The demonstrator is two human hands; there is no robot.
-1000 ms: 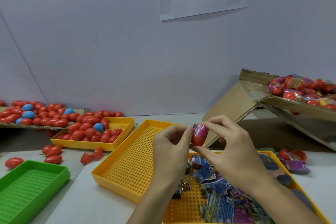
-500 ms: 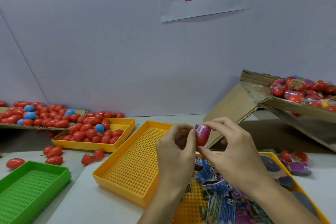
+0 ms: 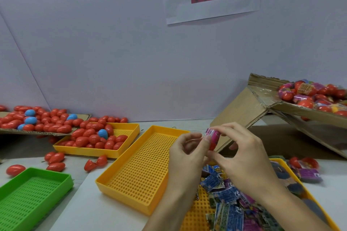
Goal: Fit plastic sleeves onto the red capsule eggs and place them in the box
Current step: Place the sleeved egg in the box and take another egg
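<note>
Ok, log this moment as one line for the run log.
step: sleeving | left hand: pinching egg | right hand: gripping egg, pink sleeve on top | box: not yet placed

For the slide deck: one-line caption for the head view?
Both hands, left hand and right hand, hold a red capsule egg in a pink sleeve.

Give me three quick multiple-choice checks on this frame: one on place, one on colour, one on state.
1. Where do the loose sleeves lie?
A. green tray
B. yellow tray under the hands
C. cardboard box

2. What colour is the sleeve on the held egg?
A. pink
B. green
C. white

3. How is the egg held?
A. left hand only
B. lying in a tray
C. both hands

Key: B, the loose sleeves fill that yellow tray; A, pink sleeve over the red capsule egg; C, left hand and right hand both pinch it.
</note>
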